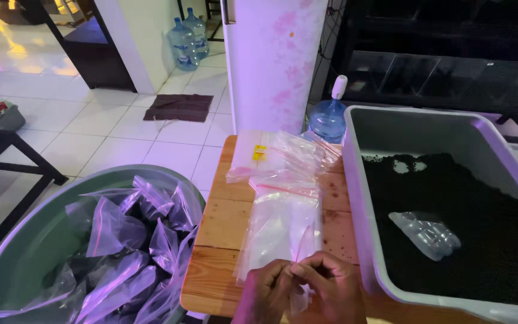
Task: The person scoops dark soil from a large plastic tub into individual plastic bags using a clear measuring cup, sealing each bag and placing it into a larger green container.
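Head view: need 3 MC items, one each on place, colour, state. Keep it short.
1. Where does the clear crumpled plastic bottle lie?
A. on the dark granules in the grey rectangular tray
B. in the round basin
C. on the floor

2. What colour is the seal strip on the clear plastic zip bags on the wooden table?
A. blue
B. red
C. black

3. What are the left hand and right hand doing?
A. resting apart, empty
B. both pinching one zip bag's near edge
C. lifting the tray

Key: 1 A, it rests on the dark fill; 2 B, thin red lines cross the bags; 3 B, both sets of fingers meet on the bag's edge.
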